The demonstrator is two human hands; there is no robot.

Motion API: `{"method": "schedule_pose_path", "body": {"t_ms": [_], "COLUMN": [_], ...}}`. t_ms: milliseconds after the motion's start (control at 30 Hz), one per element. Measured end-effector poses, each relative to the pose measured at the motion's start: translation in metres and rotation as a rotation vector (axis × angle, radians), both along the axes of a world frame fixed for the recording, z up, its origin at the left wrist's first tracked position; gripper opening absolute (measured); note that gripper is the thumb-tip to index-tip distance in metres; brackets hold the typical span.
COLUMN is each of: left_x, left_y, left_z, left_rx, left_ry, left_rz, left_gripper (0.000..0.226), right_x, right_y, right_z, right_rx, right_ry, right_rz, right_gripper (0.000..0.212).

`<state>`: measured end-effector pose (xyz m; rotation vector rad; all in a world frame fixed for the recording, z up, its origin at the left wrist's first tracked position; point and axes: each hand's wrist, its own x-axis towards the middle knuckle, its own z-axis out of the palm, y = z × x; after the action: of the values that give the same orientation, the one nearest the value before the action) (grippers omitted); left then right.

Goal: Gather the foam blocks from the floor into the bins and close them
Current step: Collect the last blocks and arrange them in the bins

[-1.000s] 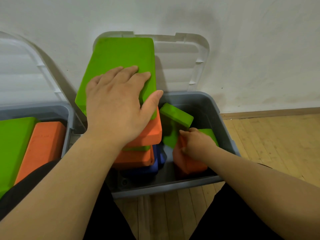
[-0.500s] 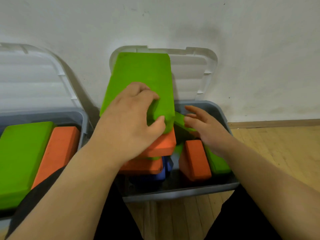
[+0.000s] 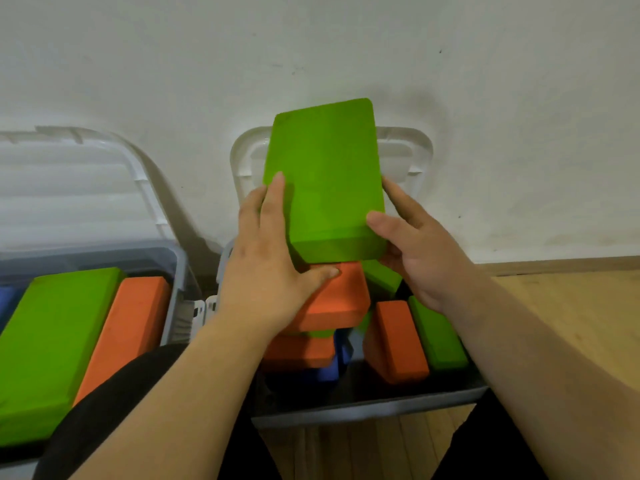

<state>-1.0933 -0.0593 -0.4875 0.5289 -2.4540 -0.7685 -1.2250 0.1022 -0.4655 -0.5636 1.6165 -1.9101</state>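
Observation:
A large green foam block (image 3: 325,178) is held tilted above the right grey bin (image 3: 367,410). My left hand (image 3: 270,271) grips its left edge, thumb under its near end. My right hand (image 3: 412,244) holds its right edge, thumb on the top face. Below it in the bin lie stacked orange blocks (image 3: 332,299), a blue block (image 3: 325,370), and an orange block (image 3: 394,341) and a green block (image 3: 436,334) standing on edge. The bin's white lid (image 3: 405,157) stands open against the wall.
A second grey bin (image 3: 173,271) at the left holds a green block (image 3: 52,341) and an orange block (image 3: 124,327); its lid (image 3: 69,188) leans open on the white wall. Wooden floor (image 3: 561,317) extends to the right. My dark-clothed knees are at the bottom.
My right hand left the blocks in the bin and took the green block's right edge. Both hands have lifted the green block and turned it more upright.

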Motion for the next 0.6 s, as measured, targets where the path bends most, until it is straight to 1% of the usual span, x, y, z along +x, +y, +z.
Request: {"method": "schedule_pose_path", "body": {"t_ms": [67,100,167,233,300,367,400,433,467,500,567,600], "left_x": [-0.003,-0.004,-0.003,-0.001,0.001,0.003,0.003,0.003,0.002,0.001,-0.003,-0.005], "left_y": [0.001,-0.001,-0.008,-0.015,-0.018,-0.016,-0.014,-0.012,-0.011,-0.009,-0.004,-0.002], "left_z": [-0.010,-0.014,-0.020,-0.017,-0.009,-0.005,-0.005,-0.005,-0.005,-0.005,-0.006,-0.006], "left_rx": [0.046,0.071,0.042,-0.005,-0.029,-0.084,-0.123,-0.160,-0.175,-0.171,-0.167,-0.183], "left_ry": [-0.050,-0.115,-0.302,-0.452,-0.542,-0.585,-0.561,-0.520,-0.484,-0.466,-0.476,-0.482], "left_rz": [-0.057,-0.083,-0.115,-0.110,-0.078,-0.071,-0.093,-0.136,-0.190,-0.238,-0.253,-0.232], "left_gripper": [0.135,0.132,0.118,0.107,0.094,0.072,0.061,0.053,0.050,0.051,0.058,0.061], "right_x": [-0.009,-0.016,-0.033,-0.039,-0.041,-0.044,-0.047,-0.051,-0.053,-0.053,-0.050,-0.048], "right_y": [0.008,0.014,0.031,0.045,0.058,0.074,0.083,0.092,0.099,0.104,0.105,0.103], "right_z": [0.003,0.002,-0.007,-0.015,-0.024,-0.035,-0.041,-0.047,-0.053,-0.058,-0.065,-0.066], "right_rx": [-0.043,-0.056,-0.056,-0.032,-0.033,-0.002,0.094,0.248,0.420,0.572,0.811,0.889], "right_ry": [-0.026,-0.052,-0.071,-0.076,-0.096,-0.070,0.012,0.134,0.241,0.293,0.339,0.361], "right_rz": [-0.119,-0.177,-0.246,-0.235,-0.225,-0.301,-0.364,-0.393,-0.389,-0.341,-0.195,-0.155], "right_gripper": [0.060,0.056,0.054,0.059,0.060,0.057,0.059,0.066,0.073,0.078,0.073,0.071]}}
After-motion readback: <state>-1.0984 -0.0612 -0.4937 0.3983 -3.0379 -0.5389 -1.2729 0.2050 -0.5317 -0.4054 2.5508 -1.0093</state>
